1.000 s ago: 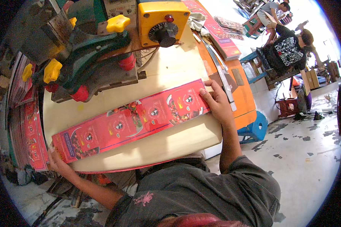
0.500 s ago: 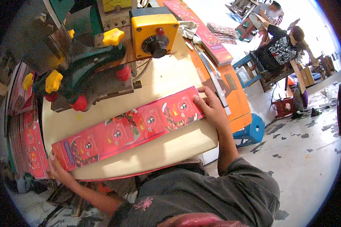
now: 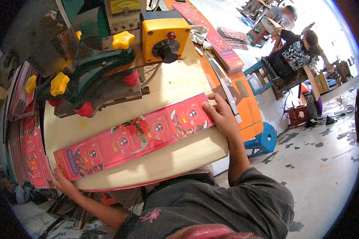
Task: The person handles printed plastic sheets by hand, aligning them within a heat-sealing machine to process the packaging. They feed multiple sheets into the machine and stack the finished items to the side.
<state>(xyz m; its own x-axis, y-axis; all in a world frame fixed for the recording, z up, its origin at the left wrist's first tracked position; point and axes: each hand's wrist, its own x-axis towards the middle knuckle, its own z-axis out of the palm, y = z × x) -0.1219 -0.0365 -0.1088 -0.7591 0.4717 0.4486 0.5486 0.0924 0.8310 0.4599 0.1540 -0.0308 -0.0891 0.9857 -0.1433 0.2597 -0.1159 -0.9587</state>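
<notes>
A long red printed plastic strip [image 3: 149, 129], with repeated food pictures and round emblems, lies slantwise over the cream work surface [image 3: 179, 157]. At its right end my right hand [image 3: 222, 115] grips the corner, thumb on top and fingers curled round the far edge. My left hand [image 3: 62, 181] is beside the strip's lower left corner, fingers stretched out and thumb apart. Its fingertips are close to the stack of similar red sheets [image 3: 36, 155] on the left; whether they touch it I cannot tell.
Beyond the strip stands a machine with yellow star knobs [image 3: 60, 83] and a yellow control box [image 3: 165, 38]. An orange table [image 3: 249, 115] at the right bears a metal ruler [image 3: 229, 95], a white cloth [image 3: 198, 34] and a red printed pile [image 3: 231, 59]. A blue stool [image 3: 267, 139] and two people are farther right.
My left hand has slid slightly left, off the strip's corner towards the stack. My right hand keeps its grip, and the strip lies almost as before.
</notes>
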